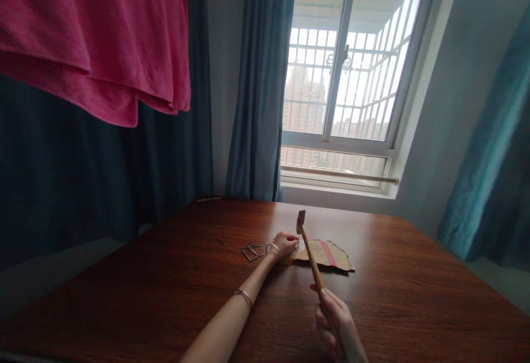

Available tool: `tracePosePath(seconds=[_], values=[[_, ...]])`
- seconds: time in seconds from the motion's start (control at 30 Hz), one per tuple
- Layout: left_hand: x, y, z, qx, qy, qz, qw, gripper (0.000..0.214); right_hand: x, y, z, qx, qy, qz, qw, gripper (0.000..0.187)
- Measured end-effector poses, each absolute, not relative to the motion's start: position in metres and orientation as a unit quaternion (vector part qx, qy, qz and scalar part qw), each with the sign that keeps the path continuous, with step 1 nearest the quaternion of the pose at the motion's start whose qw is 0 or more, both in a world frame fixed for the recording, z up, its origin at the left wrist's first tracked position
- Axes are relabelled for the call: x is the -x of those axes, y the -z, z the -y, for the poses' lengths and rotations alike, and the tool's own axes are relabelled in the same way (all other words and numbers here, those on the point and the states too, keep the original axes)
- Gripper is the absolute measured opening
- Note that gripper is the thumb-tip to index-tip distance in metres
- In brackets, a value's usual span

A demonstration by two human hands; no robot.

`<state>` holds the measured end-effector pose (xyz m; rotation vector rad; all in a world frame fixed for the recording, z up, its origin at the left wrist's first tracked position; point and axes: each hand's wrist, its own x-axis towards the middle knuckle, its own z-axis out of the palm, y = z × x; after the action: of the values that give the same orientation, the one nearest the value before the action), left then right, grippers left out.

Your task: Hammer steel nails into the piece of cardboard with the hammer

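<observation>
My right hand (335, 319) is wrapped around the wooden handle of a hammer (311, 258), low on its grip. The hammer is raised, its head appearing just above and beside my left hand (285, 242). The left fingers are pinched together at the left part of a brown cardboard piece (340, 259), which has a pink-red band and many small dark marks. A thin upright thing, seemingly a nail (298, 237), shows at those fingertips, though it is small and partly hidden. Left of that hand several loose nails (252, 251) lie in a small group on the table.
The brown wooden table (165, 291) stretches out before me. One more nail (221, 241) lies apart, further left. Behind the table are a barred window (337, 103) and blue curtains (259, 87). A pink cloth (103, 37) hangs at the upper left.
</observation>
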<state>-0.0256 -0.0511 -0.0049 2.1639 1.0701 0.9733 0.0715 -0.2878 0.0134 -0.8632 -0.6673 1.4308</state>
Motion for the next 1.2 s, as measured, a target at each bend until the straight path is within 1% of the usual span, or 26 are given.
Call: tracePosePath(seconds=[0.17, 0.43, 0.67, 0.93, 1.1, 1.2], values=[[0.0262, 0.0077, 0.0482, -0.804, -0.364, -0.391, 0.261, 0.024, -0.0701, -0.0173, 0.2904, 0.39, -0.623, 0.283, 0.616, 0.046], [0.0268, 0.0085, 0.0474, -0.801, -0.36, -0.391, 0.274, 0.023, -0.0694, -0.0181, 0.2897, 0.384, -0.613, 0.279, 0.631, 0.042], [0.0259, 0.0045, 0.0512, -0.799, -0.357, -0.399, 0.274, 0.023, -0.0719, -0.014, 0.2896, 0.38, -0.628, 0.283, 0.618, 0.042], [0.0249, 0.0064, 0.05, -0.792, -0.368, -0.396, 0.285, 0.023, -0.0721, -0.0129, 0.2872, 0.387, -0.626, 0.274, 0.619, 0.044], [0.0242, 0.0045, 0.0501, -0.789, -0.362, -0.399, 0.295, 0.022, -0.0735, -0.0116, 0.2872, 0.391, -0.625, 0.286, 0.612, 0.048], [0.0236, 0.0057, 0.0495, -0.792, -0.361, -0.398, 0.29, 0.022, -0.0738, -0.0125, 0.2885, 0.392, -0.626, 0.293, 0.607, 0.046]])
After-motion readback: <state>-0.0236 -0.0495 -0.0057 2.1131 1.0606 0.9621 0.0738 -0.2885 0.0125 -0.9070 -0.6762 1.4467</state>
